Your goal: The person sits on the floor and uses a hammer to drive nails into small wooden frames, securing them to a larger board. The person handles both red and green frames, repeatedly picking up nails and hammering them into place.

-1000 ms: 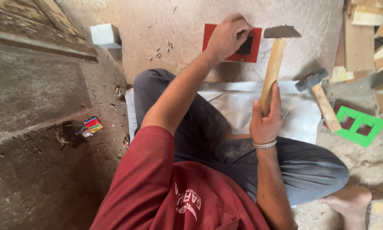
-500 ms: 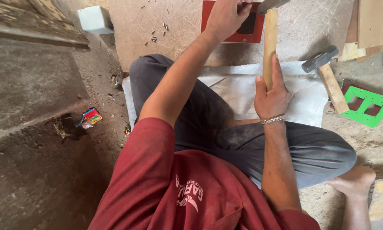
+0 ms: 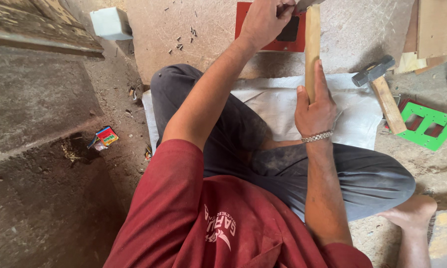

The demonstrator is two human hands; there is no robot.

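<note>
I sit cross-legged on the floor. My right hand (image 3: 315, 106) grips the wooden handle of a hammer (image 3: 312, 44); its metal head is at the top edge of the view, over a red square frame (image 3: 243, 25) that lies on a pale board (image 3: 208, 30). My left hand (image 3: 263, 20) rests on that red frame, fingers bunched near the hammer head; whether they pinch something is hidden. Several small nails (image 3: 181, 42) lie scattered on the board to the left.
A second hammer (image 3: 382, 92) lies at my right beside a green frame with two openings (image 3: 428, 125). Wood offcuts (image 3: 432, 34) are stacked at the top right. A white cloth (image 3: 278, 111) covers the floor under my legs. A white block (image 3: 111, 22) and a small colourful packet (image 3: 104, 136) lie left.
The view has tipped downward, so the red frame and hammer head have slid toward the top edge. My hands keep their hold and place.
</note>
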